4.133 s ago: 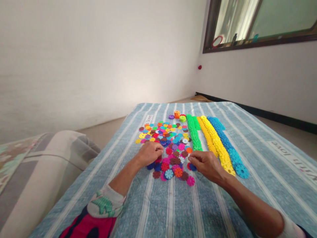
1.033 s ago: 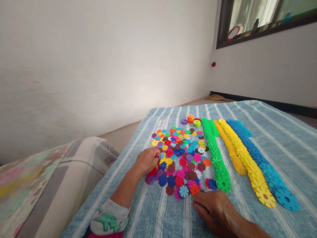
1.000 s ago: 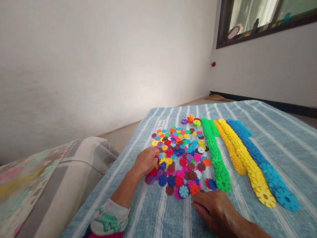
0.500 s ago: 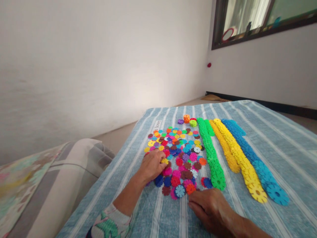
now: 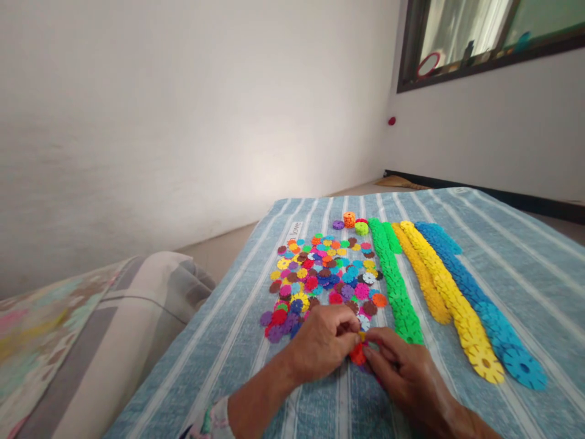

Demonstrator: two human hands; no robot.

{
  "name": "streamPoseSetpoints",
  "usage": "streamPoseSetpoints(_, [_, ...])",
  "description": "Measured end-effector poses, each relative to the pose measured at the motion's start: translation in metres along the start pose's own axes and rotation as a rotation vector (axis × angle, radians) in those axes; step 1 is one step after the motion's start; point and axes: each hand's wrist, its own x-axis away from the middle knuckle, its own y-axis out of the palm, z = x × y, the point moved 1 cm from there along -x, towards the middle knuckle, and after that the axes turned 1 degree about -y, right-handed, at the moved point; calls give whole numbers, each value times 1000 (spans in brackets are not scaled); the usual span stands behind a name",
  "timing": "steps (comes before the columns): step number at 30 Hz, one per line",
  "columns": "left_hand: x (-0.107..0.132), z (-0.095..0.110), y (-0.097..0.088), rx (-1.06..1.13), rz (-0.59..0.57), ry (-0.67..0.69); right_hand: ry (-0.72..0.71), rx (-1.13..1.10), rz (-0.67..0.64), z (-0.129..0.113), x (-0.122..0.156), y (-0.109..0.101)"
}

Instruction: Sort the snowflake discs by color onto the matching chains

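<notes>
My left hand (image 5: 326,341) and my right hand (image 5: 400,369) meet at the near edge of a spread of loose, notched plastic discs. Between their fingertips shows a bit of a yellow snowflake disc (image 5: 362,336), pinched from both sides and mostly hidden by the fingers. Just beneath it an orange disc (image 5: 358,355) peeks out. Under and beyond my left hand lie discs of many colours, among them a yellow one (image 5: 299,300) and a purple one (image 5: 275,333). A long row of overlapping green discs (image 5: 395,286) runs past my right hand.
Rows of yellow discs (image 5: 457,305) and blue discs (image 5: 484,311) lie to the right. Small stacks of orange (image 5: 349,219), purple (image 5: 338,225) and lime (image 5: 361,228) discs stand at the back. A striped cloth (image 5: 525,280) covers the table; grey-striped fabric (image 5: 150,292) is at the left.
My left hand has moved right and nearer from the loose discs, bringing a yellow disc to my right hand. The fingertips now meet. The view has shifted slightly.
</notes>
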Motion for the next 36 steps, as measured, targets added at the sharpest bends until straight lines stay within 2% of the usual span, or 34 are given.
streamPoseSetpoints(3, [3, 5, 7, 42, 30, -14, -7, 1, 5, 1, 0, -3])
streamPoseSetpoints(8, [2, 3, 6, 84, 10, -31, 39, 71, 23, -1, -5, -10])
streamPoseSetpoints(13, [-2, 1, 4, 37, -7, -2, -28, 141, -126, -13, -19, -26])
streamPoseSetpoints(16, [-5, 1, -3, -70, 52, 58, -10, 356, -221, -20, -35, -58])
streamPoseSetpoints(20, [-11, -4, -17, -216, 122, 90, 150, 726, -281, -17, -54, -115])
streamPoseSetpoints(23, [-16, -13, -30, -370, 181, 82, 276, 932, -303, -8, -61, -143])
streamPoseSetpoints(25, [-20, -20, -39, -484, 212, 57, 318, 986, -339, -2, -62, -148])
streamPoseSetpoints(29, [-25, -34, -57, -675, 227, -45, 342, 1014, -404, 8, -61, -143])
streamPoseSetpoints(36, [-26, -52, -83, -890, 233, -228, 379, 1045, -442, 15, -63, -140])
